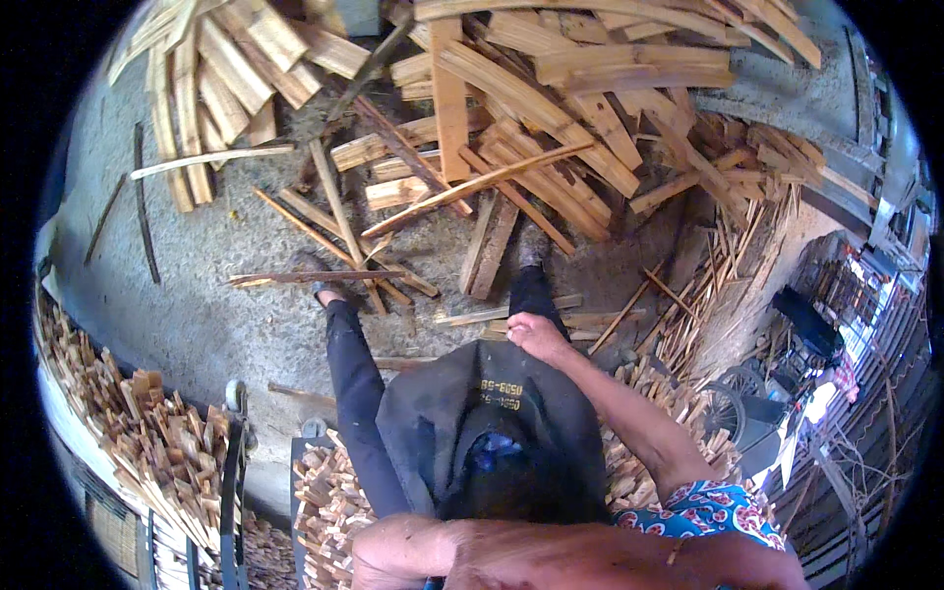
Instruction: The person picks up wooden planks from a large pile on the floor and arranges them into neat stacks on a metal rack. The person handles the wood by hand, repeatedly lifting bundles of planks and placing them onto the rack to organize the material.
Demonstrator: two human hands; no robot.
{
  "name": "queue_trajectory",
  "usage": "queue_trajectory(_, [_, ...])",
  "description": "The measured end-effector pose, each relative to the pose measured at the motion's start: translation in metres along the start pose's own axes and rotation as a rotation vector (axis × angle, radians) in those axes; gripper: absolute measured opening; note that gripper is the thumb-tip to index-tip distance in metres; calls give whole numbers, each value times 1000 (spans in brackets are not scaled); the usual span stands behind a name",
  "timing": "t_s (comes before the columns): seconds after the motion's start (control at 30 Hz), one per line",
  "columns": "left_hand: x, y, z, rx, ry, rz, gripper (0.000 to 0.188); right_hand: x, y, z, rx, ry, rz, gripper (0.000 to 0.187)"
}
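My right hand [536,334] rests over my right knee, at the upper edge of a dark apron [551,403] spread across my lap. Its fingers are curled closed, and whatever may be in them is hidden. My left arm [408,546] is bent close to my body at the bottom of the view; the left hand itself does not show. Just beyond the right knee lie a thick wooden board [489,246] and thin strips. A long dark-edged strip [295,278] lies across my left foot [313,265].
A large heap of split boards [580,128] covers the floor ahead, with another stack [226,79] at the far left. Short sticks fill a rack [167,423] at left and a crate [329,501] beside my left leg. A wheel [726,408] stands among clutter at right.
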State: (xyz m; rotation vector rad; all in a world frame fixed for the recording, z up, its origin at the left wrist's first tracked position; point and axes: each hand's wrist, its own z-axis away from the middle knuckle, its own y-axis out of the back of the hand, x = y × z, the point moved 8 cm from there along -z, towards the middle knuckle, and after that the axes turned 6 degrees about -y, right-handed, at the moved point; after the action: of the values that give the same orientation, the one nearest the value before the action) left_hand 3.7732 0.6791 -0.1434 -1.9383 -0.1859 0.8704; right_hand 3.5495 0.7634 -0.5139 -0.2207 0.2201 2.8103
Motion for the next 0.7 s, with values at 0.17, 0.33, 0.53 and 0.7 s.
queue_trajectory(0.17, [2, 40, 3, 20, 11, 10, 59, -23, 65, -46, 273, 163, 94, 42])
queue_trajectory(0.33, [47, 167, 51, 814, 498, -387, 42, -130, 153, -70, 778, 630, 448, 47])
queue_trajectory(0.53, [233, 338, 184, 1585, 330, -1159, 20, -178, 127, -129, 700, 819, 1097, 21])
queue_trajectory(0.7, [307, 385, 176, 1564, 322, -1549, 21, -115, 111, -139, 410, 469, 955, 15])
